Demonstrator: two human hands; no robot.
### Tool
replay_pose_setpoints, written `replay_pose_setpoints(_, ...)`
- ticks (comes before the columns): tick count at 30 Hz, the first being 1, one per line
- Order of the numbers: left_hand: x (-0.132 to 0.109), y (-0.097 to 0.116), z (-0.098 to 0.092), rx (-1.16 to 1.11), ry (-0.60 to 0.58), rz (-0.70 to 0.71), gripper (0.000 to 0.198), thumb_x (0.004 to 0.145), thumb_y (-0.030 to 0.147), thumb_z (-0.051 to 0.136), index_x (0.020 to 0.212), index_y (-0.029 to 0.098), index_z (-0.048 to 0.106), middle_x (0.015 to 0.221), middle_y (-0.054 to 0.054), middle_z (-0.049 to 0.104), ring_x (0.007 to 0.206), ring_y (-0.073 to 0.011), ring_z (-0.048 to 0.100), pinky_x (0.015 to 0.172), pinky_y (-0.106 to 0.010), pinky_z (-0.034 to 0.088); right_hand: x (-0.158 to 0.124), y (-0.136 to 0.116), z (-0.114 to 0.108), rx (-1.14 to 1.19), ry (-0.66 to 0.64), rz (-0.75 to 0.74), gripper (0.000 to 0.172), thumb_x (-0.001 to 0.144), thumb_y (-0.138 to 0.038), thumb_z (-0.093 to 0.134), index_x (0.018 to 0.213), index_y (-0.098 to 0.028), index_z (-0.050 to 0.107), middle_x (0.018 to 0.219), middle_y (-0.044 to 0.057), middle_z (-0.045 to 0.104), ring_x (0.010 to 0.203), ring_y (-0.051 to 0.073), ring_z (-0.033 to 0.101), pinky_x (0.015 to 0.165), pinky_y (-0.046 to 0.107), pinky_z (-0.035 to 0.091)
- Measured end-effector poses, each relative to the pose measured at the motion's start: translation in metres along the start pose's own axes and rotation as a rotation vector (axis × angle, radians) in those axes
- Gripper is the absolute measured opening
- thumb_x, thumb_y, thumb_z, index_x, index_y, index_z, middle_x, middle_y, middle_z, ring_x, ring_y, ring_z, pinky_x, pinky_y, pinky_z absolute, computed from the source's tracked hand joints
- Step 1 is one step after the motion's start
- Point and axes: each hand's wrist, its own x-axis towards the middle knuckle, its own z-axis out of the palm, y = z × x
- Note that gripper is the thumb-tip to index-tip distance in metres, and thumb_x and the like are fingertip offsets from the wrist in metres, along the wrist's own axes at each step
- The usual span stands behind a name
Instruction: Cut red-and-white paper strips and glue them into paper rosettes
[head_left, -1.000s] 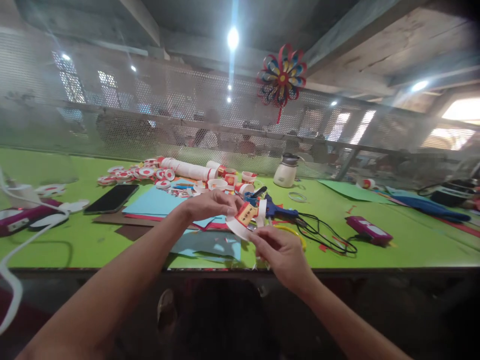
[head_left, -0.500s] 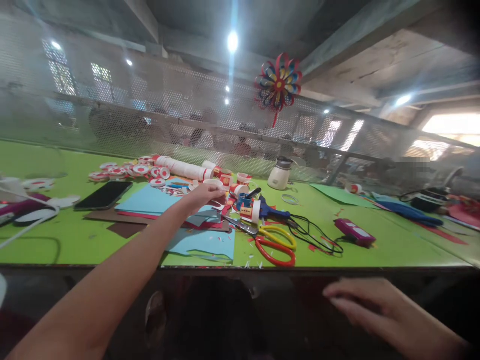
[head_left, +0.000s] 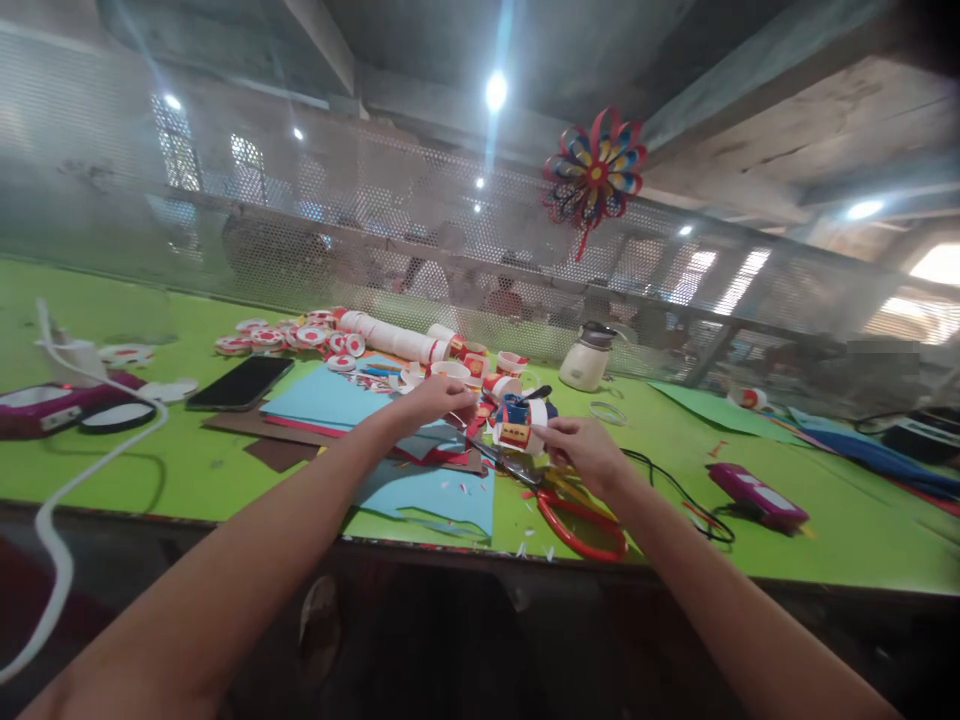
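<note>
Over the right edge of the light blue paper (head_left: 322, 398), my left hand (head_left: 442, 400) has its fingers closed together; what they hold, if anything, is too small to make out. My right hand (head_left: 581, 450) is at a white paper cup with a red and yellow label (head_left: 519, 428), thumb and fingertips pinched at its right side. Scissors with red and yellow handles (head_left: 581, 530) lie just below that hand. More red and white cups (head_left: 474, 362) stand and lie behind my left hand.
A black phone (head_left: 240, 383) and round red-white discs (head_left: 289, 336) lie left. Farther back stands a cream jug (head_left: 587, 357). A purple device (head_left: 757, 497) and black cord (head_left: 679, 490) lie right. A paper flower (head_left: 596, 175) hangs above.
My right hand has risen from below the table edge and moved left to the labelled cup. My left hand stays over the papers. The view has shifted slightly to the left.
</note>
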Motion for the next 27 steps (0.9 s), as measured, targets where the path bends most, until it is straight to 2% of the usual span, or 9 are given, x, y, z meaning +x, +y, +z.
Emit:
replay_pose_setpoints(3,-0.002,0.005,0.001,-0.072,-0.03,0.004,0.046,0.074,0.055,0.059,0.071,0.01,0.067,0.073,-0.012,0.067,0.068,-0.0194,0.063,0.064,-0.033,0.048,-0.007,-0.01,0.006,0.168,-0.057,-0.041,0.033,0.065,-0.046,0.071,0.059,-0.015,0.061,0.046,-0.004,0.05,0.042,0.006,0.039,0.044,0.022,0.029)
replay_pose_setpoints(6,-0.006,0.013,0.003,-0.165,0.016,-0.022,0.052,0.074,0.061,0.055,0.075,0.01,0.065,0.073,-0.011,0.066,0.066,-0.0178,0.061,0.063,-0.031,0.047,-0.006,-0.018,0.011,0.304,-0.118,-0.075,0.031,0.065,-0.043,0.074,0.067,-0.013,0.065,0.054,-0.002,0.056,0.048,0.007,0.046,0.048,0.023,0.037)
replay_pose_setpoints(8,-0.008,0.017,0.003,-0.24,0.013,-0.002,0.05,0.074,0.06,0.056,0.078,0.011,0.064,0.073,-0.008,0.064,0.065,-0.016,0.06,0.061,-0.029,0.046,-0.004,-0.02,0.014,0.38,-0.147,-0.085,0.029,0.065,-0.04,0.075,0.068,-0.012,0.066,0.057,-0.001,0.058,0.049,0.008,0.049,0.049,0.022,0.039)
replay_pose_setpoints(14,-0.011,0.021,0.001,-0.427,-0.152,0.119,0.032,0.079,0.046,0.059,0.088,0.015,0.06,0.084,-0.006,0.061,0.072,-0.014,0.059,0.064,-0.027,0.046,-0.002,-0.021,0.019,0.579,-0.172,-0.035,0.025,0.065,-0.033,0.078,0.071,-0.011,0.067,0.062,0.0,0.061,0.053,0.008,0.054,0.047,0.019,0.044)
replay_pose_setpoints(17,-0.013,0.022,0.001,-0.393,-0.173,0.162,0.031,0.079,0.039,0.062,0.101,0.017,0.06,0.098,-0.009,0.063,0.079,-0.0158,0.059,0.067,-0.028,0.045,-0.004,-0.025,0.02,0.675,-0.164,0.026,0.023,0.065,-0.029,0.078,0.072,-0.011,0.066,0.06,0.0,0.061,0.05,0.007,0.053,0.044,0.016,0.044)
replay_pose_setpoints(19,-0.015,0.023,0.001,-0.337,-0.186,0.209,0.036,0.077,0.033,0.065,0.11,0.02,0.06,0.115,-0.012,0.059,0.092,-0.0188,0.059,0.072,-0.028,0.045,-0.005,-0.028,0.021,0.745,-0.151,0.067,0.02,0.065,-0.025,0.078,0.072,-0.011,0.065,0.06,-0.001,0.059,0.049,0.005,0.053,0.042,0.014,0.043)
replay_pose_setpoints(21,-0.017,0.025,0.001,-0.28,-0.223,0.247,0.039,0.075,0.028,0.067,0.113,0.021,0.06,0.123,-0.012,0.056,0.105,-0.0215,0.055,0.08,-0.029,0.044,-0.005,-0.031,0.021,0.813,-0.13,0.101,0.017,0.066,-0.022,0.076,0.073,-0.012,0.064,0.06,-0.002,0.058,0.049,0.005,0.053,0.041,0.012,0.043)
replay_pose_setpoints(23,-0.018,0.025,0.001,-0.231,-0.276,0.249,0.04,0.073,0.025,0.068,0.112,0.02,0.062,0.119,-0.012,0.059,0.106,-0.0224,0.055,0.083,-0.031,0.043,-0.004,-0.032,0.021,0.872,-0.106,0.127,0.013,0.068,-0.019,0.074,0.073,-0.012,0.063,0.059,-0.002,0.057,0.048,0.004,0.052,0.04,0.011,0.043)
replay_pose_setpoints(27,-0.019,0.023,0.0,-0.211,-0.342,0.217,0.036,0.072,0.025,0.07,0.106,0.015,0.065,0.104,-0.012,0.065,0.09,-0.0194,0.061,0.078,-0.032,0.045,-0.003,-0.033,0.021,0.965,-0.06,0.168,0.008,0.074,-0.014,0.067,0.071,-0.015,0.06,0.058,-0.003,0.057,0.048,0.005,0.051,0.041,0.012,0.045)
